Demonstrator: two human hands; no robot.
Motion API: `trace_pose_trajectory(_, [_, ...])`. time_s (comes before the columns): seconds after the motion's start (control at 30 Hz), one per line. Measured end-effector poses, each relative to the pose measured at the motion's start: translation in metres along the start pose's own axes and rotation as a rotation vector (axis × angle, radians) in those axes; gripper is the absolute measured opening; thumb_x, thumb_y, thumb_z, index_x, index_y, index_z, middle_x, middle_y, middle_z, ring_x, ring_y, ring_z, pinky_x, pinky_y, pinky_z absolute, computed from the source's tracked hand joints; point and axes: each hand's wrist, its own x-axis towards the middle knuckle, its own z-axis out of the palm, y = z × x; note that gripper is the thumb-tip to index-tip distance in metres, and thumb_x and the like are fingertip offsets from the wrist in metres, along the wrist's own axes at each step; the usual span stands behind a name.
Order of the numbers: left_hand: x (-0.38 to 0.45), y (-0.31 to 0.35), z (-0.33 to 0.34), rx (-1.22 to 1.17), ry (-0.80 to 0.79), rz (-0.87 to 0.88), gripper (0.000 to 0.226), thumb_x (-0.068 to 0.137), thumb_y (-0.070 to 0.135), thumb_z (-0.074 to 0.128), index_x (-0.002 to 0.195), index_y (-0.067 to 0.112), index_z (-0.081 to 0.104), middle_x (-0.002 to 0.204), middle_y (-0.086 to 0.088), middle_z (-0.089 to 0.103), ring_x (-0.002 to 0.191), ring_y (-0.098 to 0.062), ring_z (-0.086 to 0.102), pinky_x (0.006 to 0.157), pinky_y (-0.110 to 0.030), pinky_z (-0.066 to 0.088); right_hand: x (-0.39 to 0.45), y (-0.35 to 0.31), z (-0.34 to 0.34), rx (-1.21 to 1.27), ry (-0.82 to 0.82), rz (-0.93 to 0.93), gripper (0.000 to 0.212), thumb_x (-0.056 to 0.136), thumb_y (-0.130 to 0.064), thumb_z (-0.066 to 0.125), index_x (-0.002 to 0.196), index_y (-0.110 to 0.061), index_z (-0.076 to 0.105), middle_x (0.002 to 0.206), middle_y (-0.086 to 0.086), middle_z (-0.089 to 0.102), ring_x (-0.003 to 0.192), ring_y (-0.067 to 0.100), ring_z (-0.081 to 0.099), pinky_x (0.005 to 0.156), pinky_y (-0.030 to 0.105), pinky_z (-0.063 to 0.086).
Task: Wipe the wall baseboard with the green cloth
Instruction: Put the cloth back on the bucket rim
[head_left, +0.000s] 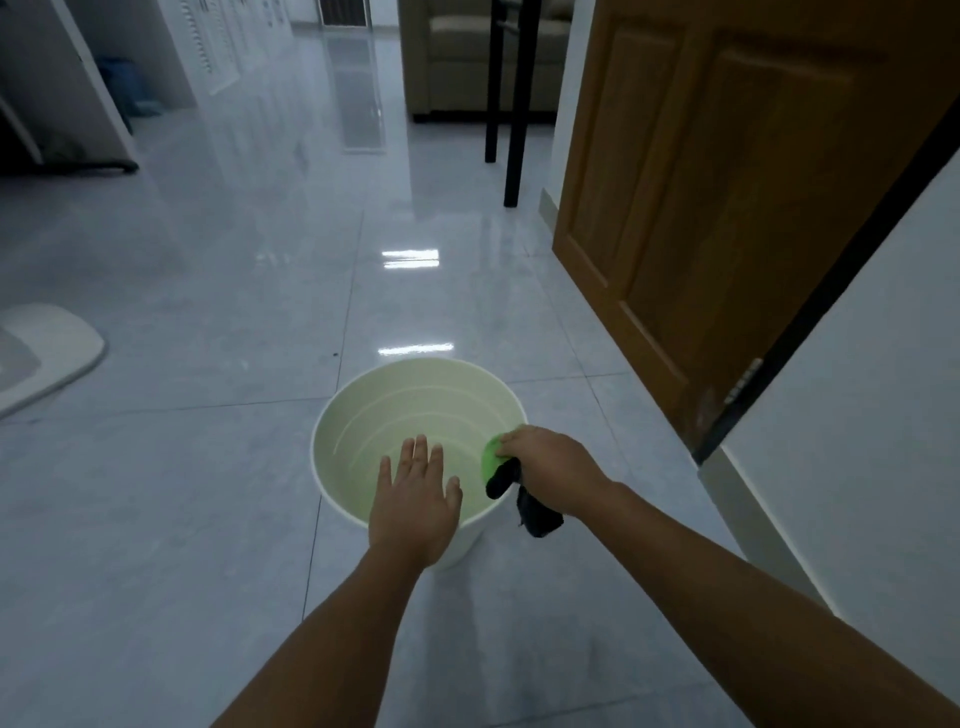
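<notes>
A pale green bucket (358, 410) stands on the tiled floor in front of me. My right hand (550, 462) is closed on the green cloth (490, 457) at the bucket's right rim; a dark part of the cloth (537, 512) hangs below the hand outside the rim. My left hand (415, 499) hovers flat over the near side of the bucket, fingers spread, holding nothing. The grey wall baseboard (758, 525) runs along the foot of the white wall at the right.
An open wooden door (701, 208) stands at the right, just beyond the baseboard. Black table legs (517, 114) and a sofa (467, 57) are farther back. A white mat (47, 353) lies at the left. White cabinets line the far left.
</notes>
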Motion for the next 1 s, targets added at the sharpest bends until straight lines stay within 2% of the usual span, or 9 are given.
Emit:
trace_pose_trajectory(0.1, [-0.003,0.000,0.001,-0.010,-0.006,-0.005,0.087,0.076,0.051,-0.015,0.150,0.013,0.008,0.160,-0.007,0.000,0.145,-0.018,-0.008,0.116,-0.041,-0.008,0.002,-0.007,-0.002,0.071,0.050,-0.001,0.050,0.090,-0.008,0.049,0.138,-0.019,0.043,0.140,0.003,0.047,0.122,0.022,0.047,0.096,0.030,0.039])
trace_pose_trajectory(0.2, [-0.002,0.005,-0.004,0.005,-0.038,-0.017,0.076,0.086,0.048,-0.009,0.150,0.011,0.005,0.159,-0.008,-0.003,0.145,-0.019,-0.009,0.115,-0.042,-0.009,0.001,-0.007,-0.001,0.165,0.095,0.032,0.050,0.092,-0.009,0.045,0.140,-0.022,0.038,0.140,0.004,0.048,0.124,0.025,0.046,0.100,0.033,0.037])
trace_pose_trajectory(0.27, [-0.004,0.007,-0.006,0.018,-0.060,-0.032,0.063,0.097,0.043,0.003,0.150,0.010,0.003,0.159,-0.009,-0.003,0.145,-0.020,-0.009,0.116,-0.043,-0.008,0.000,-0.004,0.002,0.125,0.060,0.075,0.041,0.092,-0.014,0.047,0.132,-0.019,0.048,0.132,0.008,0.053,0.128,0.026,0.042,0.114,0.040,0.018])
trace_pose_trajectory(0.33, [-0.008,0.006,-0.007,0.025,-0.082,-0.040,0.059,0.100,0.040,0.010,0.150,0.010,0.001,0.159,-0.010,-0.004,0.145,-0.021,-0.010,0.117,-0.044,-0.007,-0.001,-0.005,0.000,0.134,0.005,0.118,0.035,0.092,-0.023,0.048,0.126,-0.019,0.054,0.131,0.008,0.054,0.132,0.022,0.037,0.117,0.044,0.005])
trace_pose_trajectory(0.4, [-0.012,0.005,-0.012,0.036,-0.102,-0.047,0.059,0.100,0.040,0.010,0.150,0.010,0.000,0.159,-0.010,-0.005,0.145,-0.021,-0.011,0.116,-0.045,-0.008,-0.003,-0.010,-0.008,0.209,-0.053,0.126,0.039,0.090,-0.030,0.048,0.128,-0.022,0.052,0.137,0.007,0.048,0.135,0.023,0.030,0.117,0.043,0.006])
trace_pose_trajectory(0.5, [-0.012,0.009,-0.020,0.053,-0.098,-0.031,0.059,0.100,0.040,0.009,0.150,0.009,0.000,0.159,-0.010,-0.006,0.145,-0.021,-0.011,0.116,-0.045,-0.008,-0.008,-0.016,-0.019,0.336,-0.072,0.169,0.055,0.084,-0.026,0.049,0.138,-0.028,0.040,0.150,0.007,0.031,0.142,0.029,0.014,0.115,0.044,0.010])
trace_pose_trajectory(0.6, [-0.012,0.020,-0.030,0.061,-0.079,-0.004,0.058,0.101,0.039,0.008,0.150,0.010,-0.001,0.159,-0.010,-0.006,0.145,-0.022,-0.011,0.116,-0.045,-0.008,-0.015,-0.013,-0.029,0.388,-0.030,0.201,0.063,0.081,-0.026,0.050,0.142,-0.030,0.034,0.150,0.003,0.031,0.139,0.030,0.019,0.115,0.045,0.018])
trace_pose_trajectory(0.87, [-0.016,0.034,-0.043,0.047,-0.071,0.026,0.057,0.101,0.038,0.009,0.150,0.011,-0.001,0.159,-0.010,-0.007,0.145,-0.022,-0.011,0.116,-0.046,-0.007,-0.038,-0.003,-0.028,0.389,-0.006,0.240,0.060,0.092,-0.030,0.041,0.148,-0.023,0.022,0.158,0.000,0.012,0.144,0.016,0.009,0.117,0.042,-0.002])
trace_pose_trajectory(1.0, [-0.012,0.042,-0.050,0.040,-0.051,0.057,0.057,0.101,0.038,0.010,0.150,0.010,0.000,0.159,-0.010,-0.006,0.145,-0.022,-0.011,0.116,-0.046,-0.007,-0.056,0.013,-0.018,0.463,-0.009,0.329,0.063,0.093,-0.029,0.043,0.150,-0.020,0.016,0.158,0.001,0.013,0.144,0.018,0.013,0.118,0.041,0.009])
